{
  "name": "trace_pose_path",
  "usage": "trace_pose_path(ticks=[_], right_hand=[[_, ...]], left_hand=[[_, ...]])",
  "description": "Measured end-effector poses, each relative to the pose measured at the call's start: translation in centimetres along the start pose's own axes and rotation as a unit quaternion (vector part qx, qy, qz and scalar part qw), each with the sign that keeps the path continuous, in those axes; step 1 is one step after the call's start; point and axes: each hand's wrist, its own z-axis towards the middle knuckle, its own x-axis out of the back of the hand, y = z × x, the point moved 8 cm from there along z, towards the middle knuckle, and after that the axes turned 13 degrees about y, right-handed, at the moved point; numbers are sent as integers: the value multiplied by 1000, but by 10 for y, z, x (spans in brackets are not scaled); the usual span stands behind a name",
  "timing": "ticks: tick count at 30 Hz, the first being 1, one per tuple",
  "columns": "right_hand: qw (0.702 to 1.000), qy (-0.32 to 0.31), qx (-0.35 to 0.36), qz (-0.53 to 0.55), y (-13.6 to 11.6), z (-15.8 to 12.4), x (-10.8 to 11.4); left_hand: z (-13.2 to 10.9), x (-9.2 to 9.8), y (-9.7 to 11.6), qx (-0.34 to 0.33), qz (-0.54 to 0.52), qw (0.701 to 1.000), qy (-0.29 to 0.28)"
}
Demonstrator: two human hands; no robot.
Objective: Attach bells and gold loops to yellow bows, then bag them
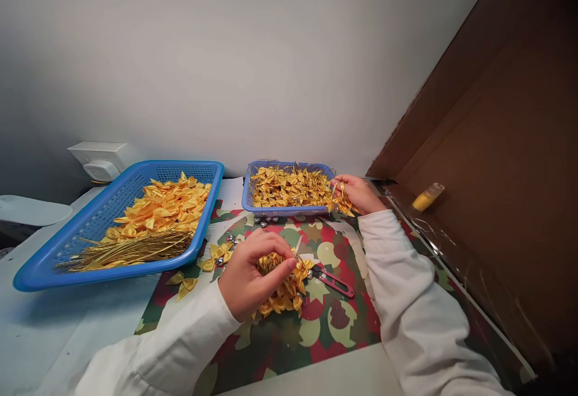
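Observation:
My right hand (360,195) is at the right end of a small blue basket (289,209). Its fingers are closed on a bunch of gold ribbon bows (344,204) with looped gold wire ties. The basket holds many similar bows with wires and small silver bells. My left hand (258,271) is curled over a pile of gold bows (284,297) on the patterned mat, thumb and forefinger tips together; whatever is between them is too small to make out. Beside the pile lies a tool with a dark red slotted handle (336,283), its other end partly covered.
A larger blue basket (210,215) on the left holds loose gold bows and a bundle of gold wire ties (135,250). Loose bows (183,284) and silver bells (266,221) lie on the mat. A cardboard panel (492,161) stands at right, near a small yellow container (428,197).

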Motion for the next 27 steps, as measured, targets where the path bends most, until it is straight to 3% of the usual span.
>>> trace_pose_path(ticks=[4, 9, 14, 18, 22, 27], right_hand=[[993, -85, -59, -56, 12, -9, -3], [985, -119, -74, -103, 6, -16, 0], [986, -58, 52, -147, -26, -15, 6], [954, -25, 146, -260, -57, -31, 7], [911, -83, 142, -379, -71, -55, -9], [925, -195, 93, -312, -57, -69, -46]], left_hand=[[0, -1, -2, -2, 0, 1000, 0], [0, -1, -4, 1, -2, 1000, -3], [-1, -1, -3, 6, -4, 1000, -5], [-1, -1, -4, 8, -1, 1000, -2], [0, -1, -1, -1, -6, 1000, 4], [-1, -2, 6, -16, -13, 1000, -3]])
